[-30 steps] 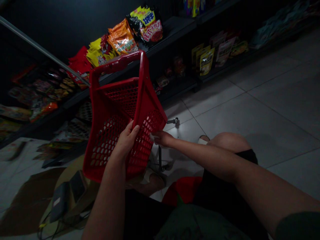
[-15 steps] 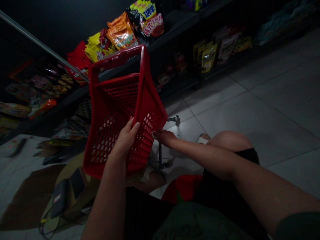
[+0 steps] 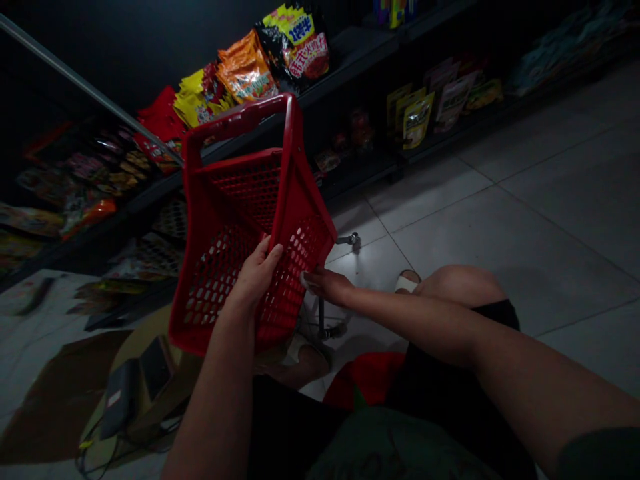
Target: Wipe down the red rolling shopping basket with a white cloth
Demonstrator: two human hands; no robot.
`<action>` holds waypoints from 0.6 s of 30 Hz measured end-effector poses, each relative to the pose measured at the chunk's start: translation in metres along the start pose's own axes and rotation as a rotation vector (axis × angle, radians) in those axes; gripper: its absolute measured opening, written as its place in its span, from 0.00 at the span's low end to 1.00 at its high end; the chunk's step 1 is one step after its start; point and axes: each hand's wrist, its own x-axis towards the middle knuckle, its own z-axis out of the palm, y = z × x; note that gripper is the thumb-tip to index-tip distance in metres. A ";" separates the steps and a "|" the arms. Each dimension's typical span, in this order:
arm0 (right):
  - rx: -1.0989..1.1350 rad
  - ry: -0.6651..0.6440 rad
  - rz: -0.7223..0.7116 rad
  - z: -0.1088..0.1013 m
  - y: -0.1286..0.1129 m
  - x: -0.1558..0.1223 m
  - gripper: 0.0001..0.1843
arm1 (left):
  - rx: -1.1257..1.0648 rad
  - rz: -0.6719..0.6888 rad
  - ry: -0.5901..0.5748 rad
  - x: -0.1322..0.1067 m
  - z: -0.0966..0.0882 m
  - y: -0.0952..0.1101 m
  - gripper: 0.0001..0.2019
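A red plastic shopping basket [image 3: 235, 180] with perforated sides and a raised handle is tilted in front of me. My left hand [image 3: 257, 273] is closed over its near rim, thumb on the outer side and fingers inside. Against the outside of the perforated wall, low on the right, my right hand [image 3: 333, 287] pinches a small white wipe [image 3: 307, 281]. Part of the wipe is hidden by the fingers, so whether it is cloth or paper I cannot tell. Thin dark legs with casters [image 3: 353, 239] stick out beneath the basket.
Dark shelves [image 3: 360, 50] run behind the basket, carrying snack bags [image 3: 247, 67] and yellow pouches [image 3: 417, 120]. A metal pole [image 3: 90, 87] slants in from the upper left. On the left lie flattened cardboard [image 3: 55, 393] and a dark device with cables [image 3: 120, 397]. Pale tiles [image 3: 540, 200] cover the floor.
My right hand with the wipe has slid slightly down and left along the basket's outer wall. My left hand keeps its grip on the rim.
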 end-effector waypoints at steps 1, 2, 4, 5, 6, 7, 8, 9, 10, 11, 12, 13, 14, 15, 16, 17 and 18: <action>-0.004 -0.016 0.004 -0.002 0.000 0.001 0.27 | 0.001 -0.005 0.000 0.000 0.000 0.001 0.26; 0.008 -0.025 0.015 -0.004 0.000 0.001 0.26 | 0.005 -0.010 -0.002 -0.001 -0.001 0.001 0.26; 0.041 -0.040 0.058 -0.008 0.002 0.001 0.24 | 0.014 -0.016 0.000 -0.001 -0.001 0.003 0.26; 0.057 -0.045 0.088 -0.009 0.003 0.001 0.23 | 0.015 -0.016 0.001 -0.001 0.000 0.004 0.26; 0.072 -0.047 0.116 -0.009 0.005 0.000 0.22 | 0.011 -0.014 0.003 -0.001 0.000 0.005 0.26; 0.083 -0.045 0.132 -0.008 0.005 -0.001 0.22 | 0.005 -0.012 0.002 -0.001 0.001 0.006 0.26; 0.083 -0.040 0.134 -0.006 0.006 -0.002 0.22 | -0.001 -0.008 0.001 -0.001 0.002 0.006 0.26; 0.073 -0.035 0.127 -0.004 0.005 -0.003 0.23 | -0.005 -0.002 -0.002 0.000 0.003 0.006 0.26; 0.051 -0.030 0.116 -0.003 0.004 -0.004 0.24 | -0.006 0.003 -0.006 0.001 0.004 0.006 0.26; 0.017 -0.027 0.108 -0.001 0.002 -0.004 0.24 | -0.004 0.007 -0.007 0.002 0.005 0.006 0.26; -0.022 -0.025 0.102 -0.001 0.000 -0.004 0.25 | 0.000 0.010 -0.005 0.003 0.005 0.006 0.26; -0.057 -0.028 0.102 -0.001 -0.002 -0.004 0.25 | 0.004 0.011 -0.004 0.004 0.005 0.005 0.26; -0.081 -0.035 0.100 -0.002 -0.003 -0.003 0.25 | 0.007 0.009 -0.005 0.005 0.005 0.005 0.26; -0.097 -0.041 0.096 -0.003 -0.004 -0.002 0.26 | 0.009 0.005 -0.007 0.006 0.004 0.005 0.26; -0.097 -0.047 0.090 -0.004 -0.003 0.000 0.26 | 0.008 0.001 -0.008 0.006 0.003 0.005 0.26; -0.077 -0.056 0.090 -0.006 -0.003 0.001 0.26 | 0.006 -0.003 -0.008 0.006 0.002 0.005 0.26; -0.045 -0.068 0.093 -0.007 -0.001 0.002 0.25 | 0.002 -0.004 -0.010 0.007 0.002 0.005 0.26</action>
